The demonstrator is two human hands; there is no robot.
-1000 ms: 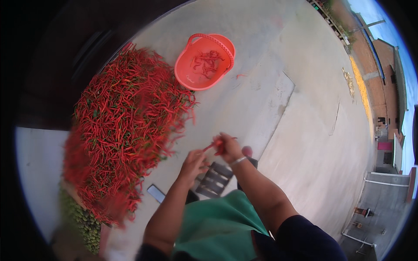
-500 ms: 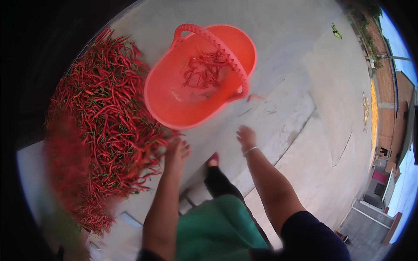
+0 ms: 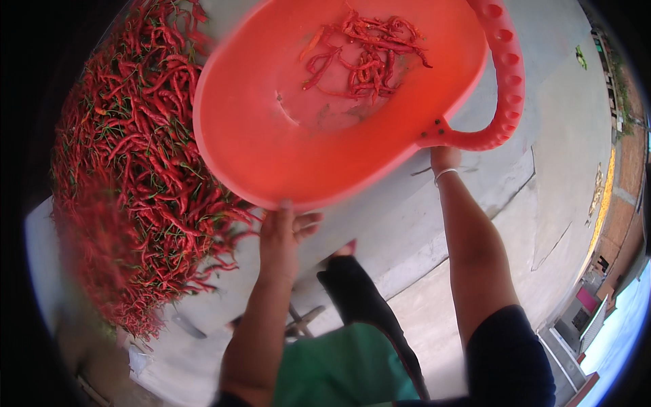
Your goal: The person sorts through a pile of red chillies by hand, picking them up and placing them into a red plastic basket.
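Observation:
An orange-red plastic basket is in front of me, tilted, with its perforated handle swung to the right side. Several red chili peppers lie loose in its bottom. My left hand grips the near rim, a fingertip over the edge and other fingers sticking out to the right. On the right side, below the handle's joint, my right hand holds the basket from beneath; its fingers are hidden behind the wall. A white band circles that wrist.
A big heap of red chili peppers with green stems spreads over the left, against the basket's side. Concrete floor extends to the right, with a small green bunch far off. My dark trouser leg is below.
Both hands have reached forward and taken hold of the basket. The basket looks larger and closer, and its handle has gone from arching over the opening to the right side.

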